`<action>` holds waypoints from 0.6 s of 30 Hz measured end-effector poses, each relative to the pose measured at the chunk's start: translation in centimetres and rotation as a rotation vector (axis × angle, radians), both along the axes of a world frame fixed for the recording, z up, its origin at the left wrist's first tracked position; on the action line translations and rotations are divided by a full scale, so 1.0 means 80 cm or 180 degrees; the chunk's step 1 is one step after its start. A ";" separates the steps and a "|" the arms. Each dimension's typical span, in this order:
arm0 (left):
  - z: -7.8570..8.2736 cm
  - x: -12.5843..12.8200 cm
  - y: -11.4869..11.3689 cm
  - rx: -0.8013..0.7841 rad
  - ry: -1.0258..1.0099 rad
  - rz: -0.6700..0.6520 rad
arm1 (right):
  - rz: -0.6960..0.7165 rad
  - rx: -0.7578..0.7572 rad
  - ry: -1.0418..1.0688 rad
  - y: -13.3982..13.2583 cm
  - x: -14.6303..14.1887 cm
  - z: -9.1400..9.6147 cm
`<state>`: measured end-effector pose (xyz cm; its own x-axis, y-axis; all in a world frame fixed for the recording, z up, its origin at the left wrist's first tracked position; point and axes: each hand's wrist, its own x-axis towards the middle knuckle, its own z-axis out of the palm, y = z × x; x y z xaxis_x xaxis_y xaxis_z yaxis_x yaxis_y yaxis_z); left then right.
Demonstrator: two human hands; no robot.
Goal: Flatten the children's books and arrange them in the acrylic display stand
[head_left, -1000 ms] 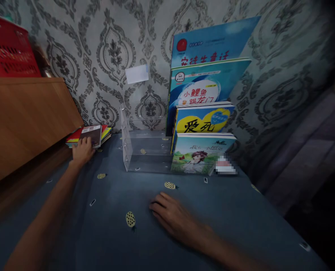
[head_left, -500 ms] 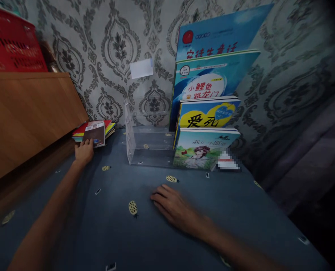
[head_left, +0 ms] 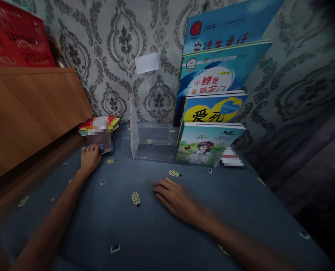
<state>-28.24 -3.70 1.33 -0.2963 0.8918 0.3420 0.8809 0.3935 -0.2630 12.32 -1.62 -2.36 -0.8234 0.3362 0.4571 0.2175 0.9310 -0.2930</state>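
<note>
The brown book [head_left: 101, 138] juts from the near side of the far-left stack [head_left: 99, 121], so the left hand [head_left: 90, 158], fingers on its edge, grip impossible to tell, should draw it gently while the right hand [head_left: 174, 195] lies unclenched on the cloth [head_left: 145, 233]

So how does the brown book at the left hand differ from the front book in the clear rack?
Pose: the brown book lies down; the front book stands in the clear rack.
Cover: the brown book is dark; the front book is pale green with a drawn figure.
Contact: the left hand touches the brown book; neither hand touches the front book.
</note>
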 end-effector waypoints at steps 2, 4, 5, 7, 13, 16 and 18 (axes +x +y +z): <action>-0.004 0.002 -0.008 0.0036 -0.0016 -0.0047 | -0.0017 -0.0014 0.0010 0.000 -0.001 0.000; -0.006 0.004 -0.015 0.0044 -0.0053 -0.0052 | -0.0023 -0.0019 -0.0005 0.000 -0.001 -0.001; -0.007 0.005 -0.018 0.0046 -0.0076 -0.0040 | -0.0024 -0.0018 -0.0018 0.001 -0.001 -0.001; -0.008 0.009 -0.024 0.0044 -0.0113 -0.0027 | -0.0014 -0.0007 -0.0045 0.001 -0.001 0.000; -0.001 0.028 -0.036 -0.0155 -0.0124 -0.0105 | -0.0031 0.0002 -0.0141 0.000 -0.001 0.005; 0.007 0.038 -0.039 -0.0421 -0.0101 -0.0209 | -0.0012 -0.0025 -0.0167 0.000 -0.001 0.004; 0.012 0.042 -0.038 -0.0544 -0.0081 -0.0363 | -0.0003 -0.0034 -0.0119 0.000 -0.001 0.003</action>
